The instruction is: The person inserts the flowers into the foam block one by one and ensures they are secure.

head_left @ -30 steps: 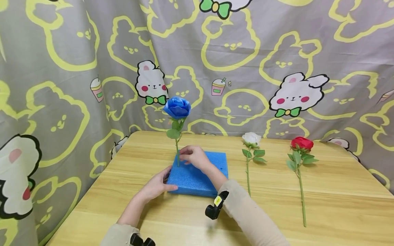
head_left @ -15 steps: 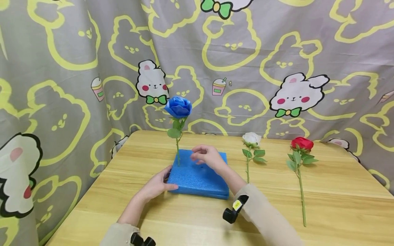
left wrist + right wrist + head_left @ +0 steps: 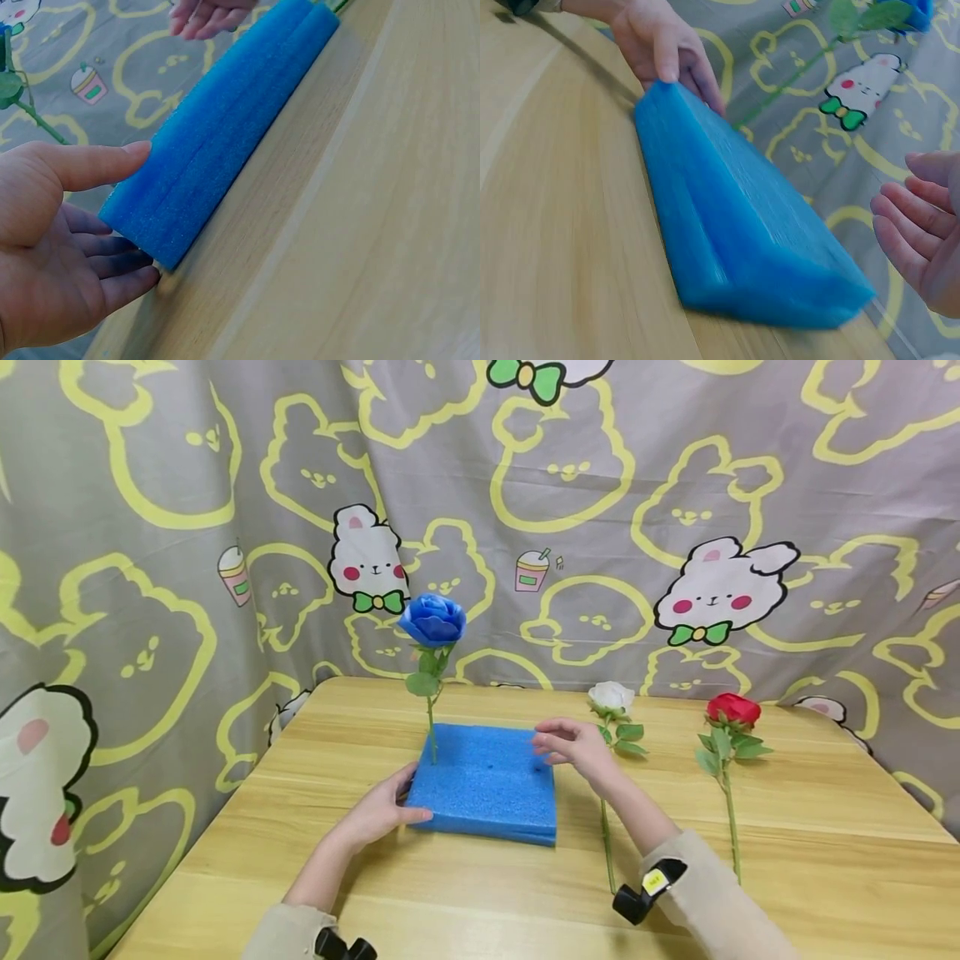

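A blue foam block (image 3: 483,797) lies flat on the wooden table, with small dark holes in its top. My left hand (image 3: 378,810) holds the block's left side, thumb over the front left edge and fingers along the side; the left wrist view shows this thumb (image 3: 105,163) close up. Upright in the block's back left part stands a blue artificial rose (image 3: 432,620). Over the block's back right edge hovers my right hand (image 3: 581,747), fingers loosely bent and holding nothing. Beyond it, a white rose (image 3: 611,696) lies on the table, its stem partly hidden by this hand.
Farther right lies a red rose (image 3: 733,710), its lower stem hidden by the right sleeve. A grey patterned curtain (image 3: 450,485) hangs behind the wooden table (image 3: 330,727) and along its left side. Each sleeve carries a small black wrist camera.
My right hand has let go of the blue rose's stem and moved right across the foam block to its far right edge. The left hand stays on the block; the rose stands by itself.
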A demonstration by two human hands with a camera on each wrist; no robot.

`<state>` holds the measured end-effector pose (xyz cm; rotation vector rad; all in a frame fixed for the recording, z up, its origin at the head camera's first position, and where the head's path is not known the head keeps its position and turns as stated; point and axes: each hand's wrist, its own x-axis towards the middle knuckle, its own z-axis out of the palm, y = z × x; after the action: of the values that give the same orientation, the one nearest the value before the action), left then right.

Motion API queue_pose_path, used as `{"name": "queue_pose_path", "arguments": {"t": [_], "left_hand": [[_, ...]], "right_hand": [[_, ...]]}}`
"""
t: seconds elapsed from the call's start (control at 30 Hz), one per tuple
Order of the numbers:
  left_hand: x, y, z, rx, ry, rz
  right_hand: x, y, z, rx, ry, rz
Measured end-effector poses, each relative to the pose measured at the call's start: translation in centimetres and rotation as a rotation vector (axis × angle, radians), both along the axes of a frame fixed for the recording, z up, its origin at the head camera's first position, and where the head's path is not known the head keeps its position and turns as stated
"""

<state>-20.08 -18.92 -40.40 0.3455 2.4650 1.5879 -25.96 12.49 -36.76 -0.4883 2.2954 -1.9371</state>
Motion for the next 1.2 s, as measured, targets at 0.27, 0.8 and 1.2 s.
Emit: {"name": "queue_pose_path", "arguments": {"t": [0.27,0.8,1.2], "left_hand": [[0.0,0.0,0.0,0.006,0.000,0.000],[0.1,0.1,0.0,0.020,-0.008,0.006],[0.0,0.0,0.0,0.003,0.000,0.006]], "right_hand": [[0.8,4.2,-0.4,0.056,0.030,-0.106],[1.7,8.6,-2.5,0.188,0.000,-0.211],[2.0,8.7,-4.4,0.160,-0.132,-0.225]]}}
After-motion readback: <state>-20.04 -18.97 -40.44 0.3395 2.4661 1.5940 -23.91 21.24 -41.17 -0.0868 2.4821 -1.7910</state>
